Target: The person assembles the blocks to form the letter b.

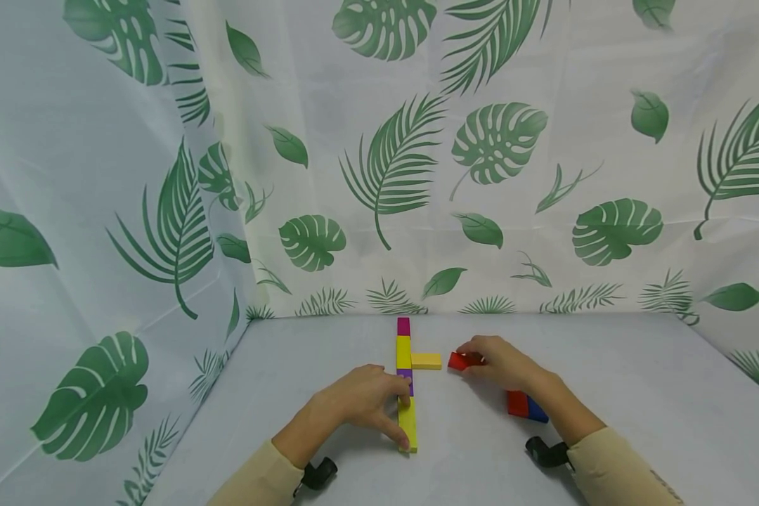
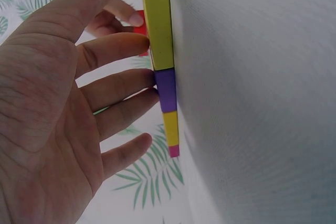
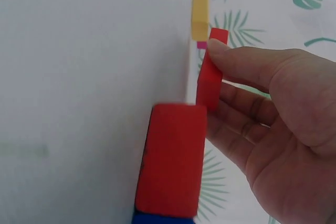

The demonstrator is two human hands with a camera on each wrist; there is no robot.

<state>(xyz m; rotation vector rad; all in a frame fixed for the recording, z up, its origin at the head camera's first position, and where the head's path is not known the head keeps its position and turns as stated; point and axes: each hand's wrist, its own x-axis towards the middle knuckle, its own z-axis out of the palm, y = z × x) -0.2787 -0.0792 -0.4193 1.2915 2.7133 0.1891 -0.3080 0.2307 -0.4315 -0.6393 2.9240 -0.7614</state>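
A line of blocks runs away from me: a yellow-green block (image 1: 407,422), a purple block (image 1: 410,387), a yellow block (image 1: 403,351) and a magenta block (image 1: 403,327) at the far end. My left hand (image 1: 363,399) rests along its near part, thumb by the near end of the yellow-green block, fingertips touching near the purple one. In the left wrist view its fingers are loosely extended. My right hand (image 1: 496,362) pinches a red block (image 3: 210,80) between thumb and fingers, just right of a pale yellow block (image 1: 426,361) that juts sideways from the line.
Another red block (image 1: 517,403) lies against a blue block (image 1: 536,410) under my right forearm. The white table (image 1: 468,457) meets a leaf-patterned curtain (image 1: 411,267) behind and on the left. Black wrist cameras (image 1: 547,452) hang below both wrists.
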